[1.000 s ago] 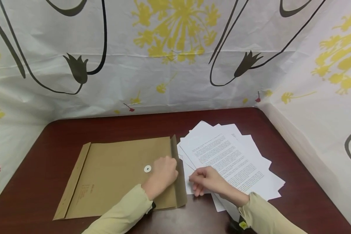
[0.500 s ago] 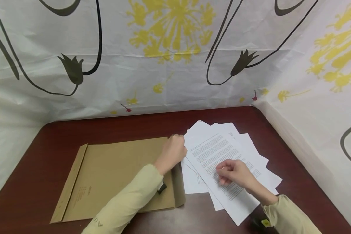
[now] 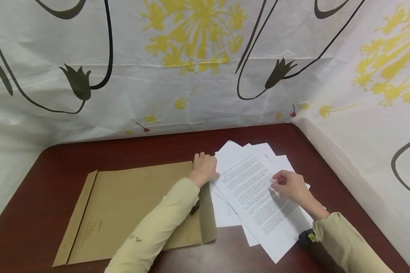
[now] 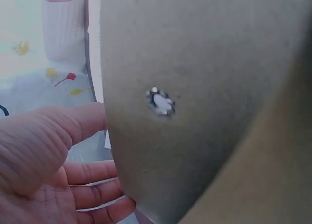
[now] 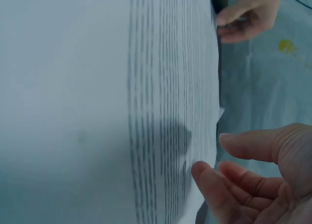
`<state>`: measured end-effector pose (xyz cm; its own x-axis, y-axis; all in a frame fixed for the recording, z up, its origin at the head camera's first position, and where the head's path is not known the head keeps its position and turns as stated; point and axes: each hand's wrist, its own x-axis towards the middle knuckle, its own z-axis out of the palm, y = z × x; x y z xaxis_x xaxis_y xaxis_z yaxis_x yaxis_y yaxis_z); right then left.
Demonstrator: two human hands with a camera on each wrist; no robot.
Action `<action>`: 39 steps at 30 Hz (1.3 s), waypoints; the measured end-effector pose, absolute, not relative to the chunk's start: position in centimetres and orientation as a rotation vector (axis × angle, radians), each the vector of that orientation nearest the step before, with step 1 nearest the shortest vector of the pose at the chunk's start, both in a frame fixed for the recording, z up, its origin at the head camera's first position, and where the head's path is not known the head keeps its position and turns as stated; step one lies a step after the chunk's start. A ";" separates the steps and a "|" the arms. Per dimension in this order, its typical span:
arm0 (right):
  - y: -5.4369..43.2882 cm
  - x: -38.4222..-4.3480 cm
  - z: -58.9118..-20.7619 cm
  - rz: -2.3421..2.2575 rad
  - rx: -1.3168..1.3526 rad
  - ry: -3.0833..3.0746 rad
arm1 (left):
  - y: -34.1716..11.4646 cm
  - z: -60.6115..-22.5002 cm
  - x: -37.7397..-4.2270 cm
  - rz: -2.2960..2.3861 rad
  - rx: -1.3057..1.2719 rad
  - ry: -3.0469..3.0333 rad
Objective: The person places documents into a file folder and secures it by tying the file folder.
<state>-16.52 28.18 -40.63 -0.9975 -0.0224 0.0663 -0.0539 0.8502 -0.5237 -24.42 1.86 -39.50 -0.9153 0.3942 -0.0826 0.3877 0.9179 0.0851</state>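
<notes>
A brown paper document envelope (image 3: pixel 136 204) lies on the left of the table. Its right-hand flap (image 3: pixel 208 216), with a metal-rimmed hole (image 4: pixel 161 103) in the left wrist view, is folded out. My left hand (image 3: pixel 205 167) is at the flap's far end; thumb and fingertips meet the flap's edge, spaced apart. Printed sheets (image 3: pixel 249 182) lie fanned in a loose pile right of the envelope, partly under the flap's side. My right hand (image 3: pixel 290 185) hovers over the top sheet, fingers loosely bent, with nothing between thumb and fingers in the right wrist view.
The dark red table (image 3: pixel 157 151) has rounded far corners. A white cloth (image 3: pixel 191 98) with flower prints hangs behind and along both sides. A black wrist device (image 3: pixel 305 239) is worn below the right hand, and another shows under the left sleeve (image 3: pixel 150 227).
My left hand has slid away from me along the flap to its far end, and its fingers have spread from a fist. My right hand has moved right and forward over the sheets.
</notes>
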 end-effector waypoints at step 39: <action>32.4 -19.0 -40.1 0.840 -0.227 -3.058 | 2.0 -39.9 -25.1 0.659 0.463 3.064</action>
